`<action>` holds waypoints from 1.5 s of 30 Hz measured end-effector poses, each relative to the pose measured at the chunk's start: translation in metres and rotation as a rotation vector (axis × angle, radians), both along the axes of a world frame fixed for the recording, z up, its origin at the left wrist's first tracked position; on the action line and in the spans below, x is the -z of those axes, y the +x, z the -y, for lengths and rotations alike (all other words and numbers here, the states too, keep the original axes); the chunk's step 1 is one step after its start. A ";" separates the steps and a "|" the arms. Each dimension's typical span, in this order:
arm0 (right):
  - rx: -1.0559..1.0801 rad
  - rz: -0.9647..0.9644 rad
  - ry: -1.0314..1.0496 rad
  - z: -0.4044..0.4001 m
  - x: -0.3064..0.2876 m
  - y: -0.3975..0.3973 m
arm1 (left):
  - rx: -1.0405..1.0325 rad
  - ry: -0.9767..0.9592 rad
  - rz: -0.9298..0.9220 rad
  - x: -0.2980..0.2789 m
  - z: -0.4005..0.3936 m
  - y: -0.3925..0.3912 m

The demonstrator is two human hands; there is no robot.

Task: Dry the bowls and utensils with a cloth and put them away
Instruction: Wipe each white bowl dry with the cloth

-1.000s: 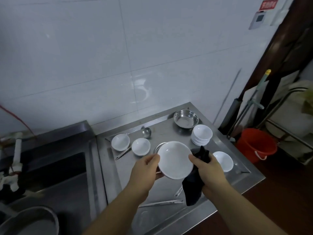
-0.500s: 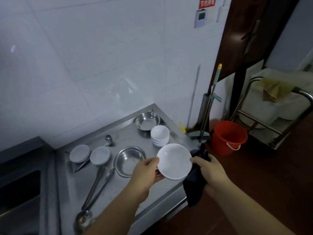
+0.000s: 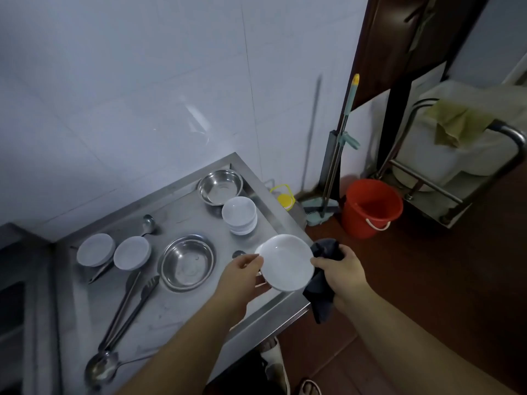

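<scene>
While held above the steel counter's (image 3: pixel 182 315) right corner, a shallow round white bowl (image 3: pixel 286 262) is pinched at its rim by the left hand (image 3: pixel 242 276); a dark crumpled cloth (image 3: pixel 322 283) is gripped by the right hand (image 3: pixel 342 270). Rim and underside are best wiped fully before stacking.

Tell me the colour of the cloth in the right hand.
Dark, blue-black cloth, gripped by the right hand; head view.
</scene>
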State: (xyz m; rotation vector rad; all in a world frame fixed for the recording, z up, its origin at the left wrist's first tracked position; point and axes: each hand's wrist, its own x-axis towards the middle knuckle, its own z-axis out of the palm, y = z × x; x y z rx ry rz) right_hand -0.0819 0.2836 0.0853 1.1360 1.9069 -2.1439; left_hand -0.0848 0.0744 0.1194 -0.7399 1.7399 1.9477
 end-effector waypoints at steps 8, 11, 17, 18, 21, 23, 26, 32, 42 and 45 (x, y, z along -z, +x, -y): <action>-0.066 0.216 0.161 -0.002 0.048 -0.045 | -0.021 0.071 0.184 0.071 0.002 -0.046; -0.108 0.282 0.211 0.001 0.066 -0.059 | -0.037 0.068 0.211 0.095 0.007 -0.058; -0.248 0.337 0.321 0.011 0.097 -0.092 | -0.106 -0.080 0.236 0.136 0.010 -0.078; -0.270 0.331 0.337 0.013 0.101 -0.097 | -0.115 -0.105 0.245 0.143 0.010 -0.079; -0.342 0.309 0.378 0.016 0.113 -0.111 | -0.155 -0.150 0.260 0.161 0.007 -0.080; -0.382 0.305 0.379 0.017 0.119 -0.119 | -0.170 -0.195 0.264 0.171 0.004 -0.080; -0.452 0.300 0.376 0.020 0.128 -0.129 | -0.200 -0.239 0.285 0.182 0.002 -0.080; -0.551 0.241 0.424 0.026 0.138 -0.142 | -0.295 -0.255 0.304 0.199 0.000 -0.079; -0.595 0.192 0.397 0.020 0.139 -0.146 | -0.285 -0.306 0.336 0.195 -0.005 -0.081; -0.635 0.173 0.445 0.010 0.125 -0.147 | -0.231 -0.361 0.318 0.179 -0.001 -0.078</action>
